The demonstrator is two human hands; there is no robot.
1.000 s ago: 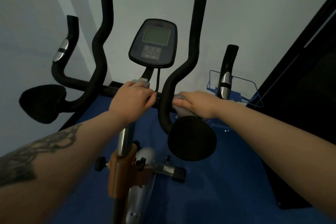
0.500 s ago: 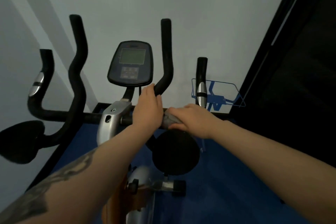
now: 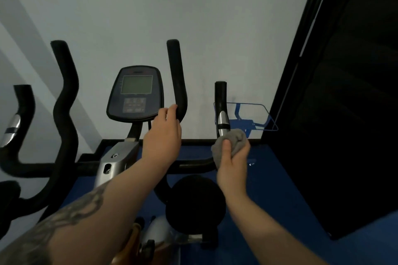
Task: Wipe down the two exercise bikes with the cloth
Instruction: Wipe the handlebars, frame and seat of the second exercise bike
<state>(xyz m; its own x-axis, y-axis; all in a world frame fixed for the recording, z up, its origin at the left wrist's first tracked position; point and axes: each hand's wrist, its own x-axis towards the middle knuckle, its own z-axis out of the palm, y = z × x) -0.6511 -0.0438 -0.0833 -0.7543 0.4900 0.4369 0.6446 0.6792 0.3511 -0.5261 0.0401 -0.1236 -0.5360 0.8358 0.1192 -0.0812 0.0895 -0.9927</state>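
Clenched in the right hand (image 3: 231, 165), the grey cloth (image 3: 233, 141) wraps the outer right handlebar grip (image 3: 220, 101) just below its silver pulse sensor (image 3: 223, 121). Left hand (image 3: 162, 135) curls its fingers round the inner upright handlebar (image 3: 176, 75), beside the console (image 3: 135, 92).

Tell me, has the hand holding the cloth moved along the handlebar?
Yes. The right hand with the grey cloth slid outward from beside the arm pad to the silver-sensor grip.
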